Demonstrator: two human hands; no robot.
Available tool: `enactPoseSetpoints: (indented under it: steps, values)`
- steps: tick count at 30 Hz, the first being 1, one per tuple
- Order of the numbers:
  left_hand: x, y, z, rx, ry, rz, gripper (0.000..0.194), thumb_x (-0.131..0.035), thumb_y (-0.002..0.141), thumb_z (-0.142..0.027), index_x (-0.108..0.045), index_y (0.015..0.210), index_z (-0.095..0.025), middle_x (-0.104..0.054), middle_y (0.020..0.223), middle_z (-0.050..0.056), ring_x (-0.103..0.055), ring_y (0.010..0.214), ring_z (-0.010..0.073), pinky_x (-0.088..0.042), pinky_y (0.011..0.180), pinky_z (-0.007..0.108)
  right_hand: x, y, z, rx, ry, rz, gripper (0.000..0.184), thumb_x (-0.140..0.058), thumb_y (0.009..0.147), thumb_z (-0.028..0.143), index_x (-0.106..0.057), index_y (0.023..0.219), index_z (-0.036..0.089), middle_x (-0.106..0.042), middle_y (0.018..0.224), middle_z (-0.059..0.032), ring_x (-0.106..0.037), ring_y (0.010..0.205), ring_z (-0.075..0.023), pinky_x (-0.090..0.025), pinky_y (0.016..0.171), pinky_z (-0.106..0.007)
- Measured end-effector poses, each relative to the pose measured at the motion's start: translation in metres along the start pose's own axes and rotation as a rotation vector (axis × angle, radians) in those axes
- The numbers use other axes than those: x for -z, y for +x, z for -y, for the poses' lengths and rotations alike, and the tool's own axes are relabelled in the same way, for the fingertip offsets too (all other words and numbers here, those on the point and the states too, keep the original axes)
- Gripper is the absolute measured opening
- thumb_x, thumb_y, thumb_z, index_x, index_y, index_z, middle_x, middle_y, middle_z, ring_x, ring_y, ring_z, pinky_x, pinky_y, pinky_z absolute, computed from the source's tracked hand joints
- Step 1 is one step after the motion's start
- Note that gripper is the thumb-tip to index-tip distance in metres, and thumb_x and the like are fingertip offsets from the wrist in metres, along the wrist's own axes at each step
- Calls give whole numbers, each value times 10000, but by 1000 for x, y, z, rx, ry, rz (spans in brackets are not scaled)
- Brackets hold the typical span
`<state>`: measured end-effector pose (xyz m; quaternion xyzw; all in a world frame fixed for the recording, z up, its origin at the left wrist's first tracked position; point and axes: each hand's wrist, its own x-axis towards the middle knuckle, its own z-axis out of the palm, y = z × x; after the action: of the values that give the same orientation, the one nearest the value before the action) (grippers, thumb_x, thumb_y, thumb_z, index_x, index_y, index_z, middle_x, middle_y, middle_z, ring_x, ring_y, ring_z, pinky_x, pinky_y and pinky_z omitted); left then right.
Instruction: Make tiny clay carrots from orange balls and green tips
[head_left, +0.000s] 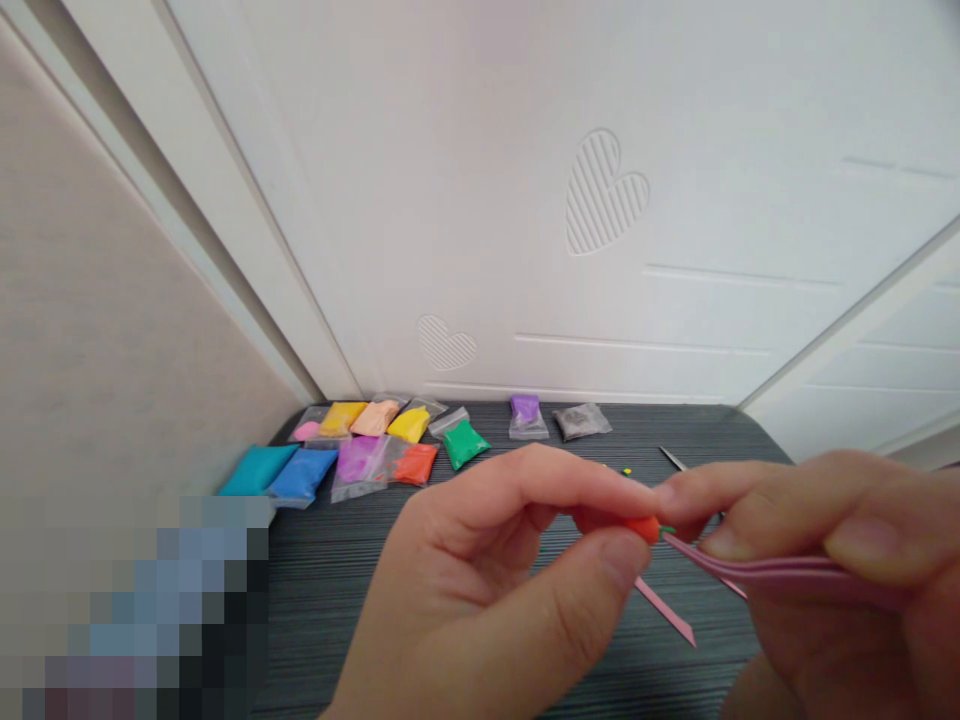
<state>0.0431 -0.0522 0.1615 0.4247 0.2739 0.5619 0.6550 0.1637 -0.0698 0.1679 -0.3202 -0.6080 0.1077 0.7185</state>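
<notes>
My left hand (517, 560) is closed in a pinch, thumb and forefinger around a small orange piece of clay (643, 528). A thin green bit (667, 531) sticks out at the right end of this piece. My right hand (832, 540) is wrapped round a pink modelling tool (780, 573). The tool's narrow tip is at the green bit; whether it touches I cannot tell. My right fingertips come up against my left forefinger. Most of the orange piece is hidden by my left fingers.
On the dark table (330, 600) lies a flat pink strip (667, 612), partly under my hands. A pointed metal blade (671, 458) shows behind my right hand. Bags of coloured clay, including green (463, 442), blue (301, 474) and purple (526, 412), line the back and left. A white panel (480, 200) stands behind.
</notes>
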Motion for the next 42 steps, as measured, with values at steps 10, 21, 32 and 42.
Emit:
enactPoseSetpoints:
  steps: [10,21,32,42]
  values:
    - [0,1,-2,87,-75,27,109,-647,645,-131,-683,678,-229,-648,657,-2,-592,634,152,-470,618,273,-4,1,-2,9,6,-60,133,-548,753,387,-602,720,270,-579,587,12,-569,495,-156,-519,440,-307]
    - [9,9,-3,211,-272,3,116,-581,712,-116,-672,733,-186,-639,719,-7,-581,695,73,-459,675,148,4,2,-10,-126,-35,-195,199,-487,789,385,-542,712,210,-548,567,5,-575,529,-184,-530,482,-368]
    - [13,17,3,237,-393,24,124,-570,716,-92,-646,781,-166,-598,747,-5,-562,725,79,-469,646,160,4,6,-13,-57,9,-170,161,-419,812,224,-551,743,162,-559,614,-10,-577,529,-180,-511,442,-362]
    - [26,35,21,182,-422,-13,133,-541,734,-60,-639,792,-129,-608,777,19,-561,725,68,-476,665,153,11,7,-19,40,44,-133,174,-379,827,133,-546,776,124,-560,652,-27,-580,542,-162,-516,475,-342]
